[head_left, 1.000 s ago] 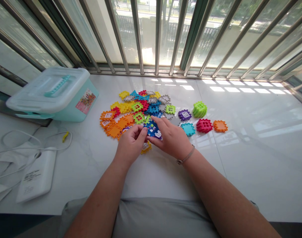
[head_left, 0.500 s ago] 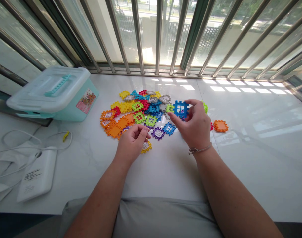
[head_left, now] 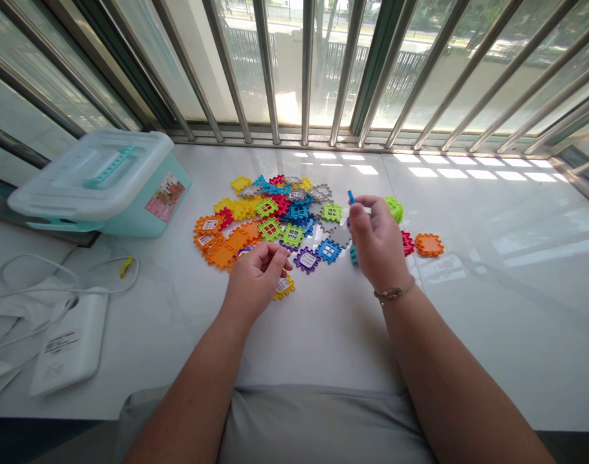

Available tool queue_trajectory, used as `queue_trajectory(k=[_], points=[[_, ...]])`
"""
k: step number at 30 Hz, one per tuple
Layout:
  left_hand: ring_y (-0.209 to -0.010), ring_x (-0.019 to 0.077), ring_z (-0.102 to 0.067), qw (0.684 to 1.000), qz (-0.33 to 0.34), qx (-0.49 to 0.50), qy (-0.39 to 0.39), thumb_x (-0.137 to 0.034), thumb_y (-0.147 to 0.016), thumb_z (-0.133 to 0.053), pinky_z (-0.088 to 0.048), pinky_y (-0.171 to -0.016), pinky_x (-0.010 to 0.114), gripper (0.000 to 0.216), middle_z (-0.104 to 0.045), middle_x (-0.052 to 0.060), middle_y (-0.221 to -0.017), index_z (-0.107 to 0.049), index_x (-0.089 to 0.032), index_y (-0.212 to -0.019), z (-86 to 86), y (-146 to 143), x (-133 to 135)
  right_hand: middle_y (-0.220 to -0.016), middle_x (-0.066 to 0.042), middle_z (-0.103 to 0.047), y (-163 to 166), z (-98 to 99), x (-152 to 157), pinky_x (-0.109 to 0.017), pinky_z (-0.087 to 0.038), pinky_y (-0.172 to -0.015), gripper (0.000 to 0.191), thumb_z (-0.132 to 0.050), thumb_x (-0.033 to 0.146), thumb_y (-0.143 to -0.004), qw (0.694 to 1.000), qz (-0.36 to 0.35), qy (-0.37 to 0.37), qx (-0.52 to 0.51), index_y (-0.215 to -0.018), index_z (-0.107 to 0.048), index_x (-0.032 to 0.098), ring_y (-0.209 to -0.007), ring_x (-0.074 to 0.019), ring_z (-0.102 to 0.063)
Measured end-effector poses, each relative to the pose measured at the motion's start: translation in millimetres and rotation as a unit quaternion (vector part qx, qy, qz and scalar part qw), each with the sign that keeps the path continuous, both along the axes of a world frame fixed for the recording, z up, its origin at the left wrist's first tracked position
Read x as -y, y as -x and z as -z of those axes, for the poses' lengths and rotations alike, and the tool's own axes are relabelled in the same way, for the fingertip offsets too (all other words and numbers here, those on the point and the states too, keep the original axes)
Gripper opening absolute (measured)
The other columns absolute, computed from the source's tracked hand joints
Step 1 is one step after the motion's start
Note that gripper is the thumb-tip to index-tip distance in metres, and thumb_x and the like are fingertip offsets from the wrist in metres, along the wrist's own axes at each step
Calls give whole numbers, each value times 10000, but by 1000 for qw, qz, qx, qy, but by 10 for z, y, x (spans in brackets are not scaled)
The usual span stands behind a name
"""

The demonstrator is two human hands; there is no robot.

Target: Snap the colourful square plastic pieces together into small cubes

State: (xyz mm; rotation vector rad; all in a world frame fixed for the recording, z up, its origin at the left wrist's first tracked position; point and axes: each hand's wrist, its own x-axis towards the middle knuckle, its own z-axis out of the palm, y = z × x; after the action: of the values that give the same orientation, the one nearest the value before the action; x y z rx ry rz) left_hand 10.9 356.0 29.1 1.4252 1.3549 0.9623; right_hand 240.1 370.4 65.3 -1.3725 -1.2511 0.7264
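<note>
My right hand (head_left: 379, 248) is raised over the right side of a heap of interlocking plastic tiles and pinches a blue window tile (head_left: 351, 197). That tile is turned nearly edge-on, and most of it hides behind my fingers. My left hand (head_left: 258, 277) stays low at the front of the heap with its fingers curled together; what they hold, if anything, cannot be made out. Close to it lie a yellow tile (head_left: 285, 287) and a purple window tile (head_left: 307, 259). Another blue window tile (head_left: 328, 251) rests between my hands. Orange tiles (head_left: 222, 254) spread behind my left hand.
Green (head_left: 394, 209), red (head_left: 407, 243) and orange tiles (head_left: 429, 245) lie beyond my right hand. A turquoise lidded box (head_left: 140, 200) stands at the left, with a white power bank (head_left: 72, 348) and cables in front. Metal bars (head_left: 307, 77) line the window behind.
My right hand has turned the blue tile from face-on to nearly edge-on, uncovering a green tile and a grey one behind it. My left hand has stayed in place.
</note>
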Motion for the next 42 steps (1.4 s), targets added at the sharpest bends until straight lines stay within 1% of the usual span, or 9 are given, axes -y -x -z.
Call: queue_trajectory(k=[2,4,6,9,16,21,27,34,42], points=[[-726,161,-711,1000,1,-4,-1,-575,-1003,-649,-537,-680,247,384,-776,34,-844,-724,-202,-960,-3,1,0,-602,103,-340,99,-37,12,-262,-244,-458,599,-561,862,-915,970,-92,65,-215,-1022,-592,273,-468,-109,-279],[-729,163,-712,1000,1,-8,-2,-580,-1001,-649,-539,-682,249,389,-779,36,-849,-724,-201,-959,-4,1,0,-589,114,-302,171,-83,33,-248,-218,-429,611,-533,876,-913,902,-153,114,-387,-960,-578,269,-453,-96,-192],[-732,165,-714,1000,2,-7,-2,-589,-998,-650,-543,-685,252,397,-782,39,-853,-724,-201,-957,-1,1,1,-589,116,-300,193,-124,55,-236,-221,-421,592,-531,846,-933,845,-179,134,-486,-938,-579,256,-458,-91,-161],[-729,169,-717,1000,-1,-2,0,-607,-990,-652,-551,-683,258,414,-784,44,-854,-725,-201,-959,6,-1,1,-592,112,-307,143,-150,67,-229,-229,-418,533,-502,772,-984,809,-167,132,-547,-946,-590,249,-460,-99,-172],[-729,169,-716,1000,0,-14,-4,-600,-995,-647,-546,-684,258,410,-786,46,-849,-730,-201,-956,6,-6,4,-597,107,-307,33,-110,49,-241,-247,-434,387,-526,643,-1015,815,-141,99,-554,-950,-577,265,-465,-116,-199],[-734,163,-708,1000,3,-7,1,-580,-1003,-651,-542,-694,255,389,-776,38,-850,-726,-200,-964,15,0,1,-590,106,-290,43,-116,56,-258,-238,-431,377,-482,626,-1032,811,-129,105,-561,-951,-576,270,-471,-133,-190],[-736,165,-714,1000,4,-7,1,-576,-1001,-654,-543,-691,253,384,-780,40,-853,-726,-200,-968,17,2,-3,-580,113,-284,88,-156,73,-232,-233,-420,445,-521,699,-994,797,-131,106,-580,-949,-581,260,-458,-112,-189],[-726,167,-717,1000,1,-14,2,-585,-997,-652,-542,-675,251,390,-785,43,-853,-731,-204,-967,-10,-7,11,-574,116,-273,203,-227,102,-224,-204,-398,586,-508,833,-936,795,-130,156,-571,-886,-562,251,-447,-91,-153],[-715,172,-717,1000,1,-19,-3,-590,-991,-651,-545,-666,254,396,-789,47,-846,-735,-205,-961,-15,-14,12,-574,114,-263,216,-198,87,-217,-202,-393,625,-520,877,-912,792,-138,181,-567,-841,-529,256,-449,-85,-143]])
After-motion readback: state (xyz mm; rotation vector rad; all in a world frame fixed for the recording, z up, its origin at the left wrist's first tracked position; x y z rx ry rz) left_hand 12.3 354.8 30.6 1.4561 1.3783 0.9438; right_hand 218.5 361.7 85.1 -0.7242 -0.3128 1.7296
